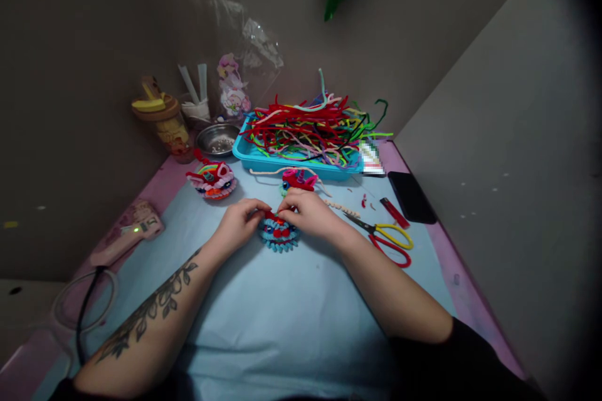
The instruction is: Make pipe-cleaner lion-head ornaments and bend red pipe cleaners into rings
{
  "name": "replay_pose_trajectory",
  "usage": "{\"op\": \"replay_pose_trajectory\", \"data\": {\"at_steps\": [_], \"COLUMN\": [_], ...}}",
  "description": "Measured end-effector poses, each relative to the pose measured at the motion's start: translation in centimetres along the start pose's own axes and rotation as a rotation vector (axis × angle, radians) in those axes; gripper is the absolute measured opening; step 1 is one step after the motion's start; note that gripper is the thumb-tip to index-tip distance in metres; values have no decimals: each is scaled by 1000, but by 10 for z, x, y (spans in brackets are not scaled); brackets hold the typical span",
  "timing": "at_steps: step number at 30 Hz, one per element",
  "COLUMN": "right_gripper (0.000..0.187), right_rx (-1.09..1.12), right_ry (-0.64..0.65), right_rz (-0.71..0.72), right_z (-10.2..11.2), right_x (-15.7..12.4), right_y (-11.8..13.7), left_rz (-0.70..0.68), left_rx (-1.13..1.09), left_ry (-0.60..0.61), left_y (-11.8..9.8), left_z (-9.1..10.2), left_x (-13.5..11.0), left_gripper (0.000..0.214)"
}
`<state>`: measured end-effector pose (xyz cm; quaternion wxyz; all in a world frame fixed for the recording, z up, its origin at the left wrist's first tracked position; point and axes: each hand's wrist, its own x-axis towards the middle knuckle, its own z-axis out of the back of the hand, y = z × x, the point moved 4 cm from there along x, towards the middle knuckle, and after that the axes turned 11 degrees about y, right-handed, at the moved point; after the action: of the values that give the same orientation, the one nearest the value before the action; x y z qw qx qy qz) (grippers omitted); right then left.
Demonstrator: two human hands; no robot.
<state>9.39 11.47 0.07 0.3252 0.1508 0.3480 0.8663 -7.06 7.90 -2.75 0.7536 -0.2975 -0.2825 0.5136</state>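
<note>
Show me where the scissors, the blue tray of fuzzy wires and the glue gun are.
scissors (394, 243): head view, on the red and yellow handle loops.
blue tray (244, 153): head view, on its bare front left rim.
glue gun (134, 233): head view, on its pink body.

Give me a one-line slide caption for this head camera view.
Both hands, left hand and right hand, pinch a blue pipe-cleaner figure beside scissors and a tray of pipe cleaners.

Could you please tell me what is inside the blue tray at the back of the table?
The blue tray holds a heap of pipe cleaners: red, green, yellow, pink. The tray's floor beneath them is covered.
</note>
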Motion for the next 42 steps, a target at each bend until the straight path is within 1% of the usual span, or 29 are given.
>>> {"op": "replay_pose_trajectory", "data": {"at_steps": [3,5,7,10,12,14,16,18,20,22,23,25,27,29,30,33,35,37,39,42], "right_gripper": [9,7,13,23,23,20,17,17,18,18,17,16,14,11,14,38,45,43,37,30], "right_rx": [19,73,149,193,129,26,-68,-131,-171,-202,-221,-269,-321,-353,-360,-353,-338,-333,-346,-392], "right_ry": [11,35,56,16,-34,-48,-9,52,83,78,74,79,116,155,168,177,173,158,142,128], "right_rz": [-5,-18,-47,-108,-122,-115,-111,-120,-125,-114,-104,-88,-97,-119,-130,-148,-161,-177,-193,-207], "right_z": [0,1,5,16,25,29,28,25,24,28,31,37,37,30,24,4,-7,-14,-18,-22], "right_x": [0,0,-1,-3,-4,-5,-5,-5,-6,-9,-11,-17,-25,-31,-34,-40,-42,-42,-41,-33], "right_y": [0,0,-2,-10,-18,-24,-29,-32,-29,-22,-17,-6,2,7,8,7,5,4,5,9], "left_rz": [2,10,22,31,42,62,54,1,-57,-91,-98,-99,-95,-98,-101,-96,-97,-110,-126,-132], "left_rx": [0,-17,-56,-105,-99,-80,-81,-101,-112,-108,-101,-77,-50,-35,-31,-17,-16,-30,-60,-145], "left_ry": [15,9,-6,4,20,17,10,24,53,54,25,-95,-248,-375,-420,-508,-559,-637,-733,-867], "left_y": [-2,-2,-1,-1,-1,-1,-1,-2,-3,-3,-3,-3,-3,-4,-5,-7,-9,-10,-10,-7], "left_z": [0,0,1,2,3,5,7,8,9,10,12,19,27,34,37,43,47,51,58,70], "left_x": [0,0,0,0,0,0,0,-1,-2,-4,-4,-7,-11,-16,-19,-26,-31,-35,-39,-43], "left_gripper": [21,25,30,34,34,35,39,47,57,69,72,73,67,59,56,52,51,49,48,48]}}
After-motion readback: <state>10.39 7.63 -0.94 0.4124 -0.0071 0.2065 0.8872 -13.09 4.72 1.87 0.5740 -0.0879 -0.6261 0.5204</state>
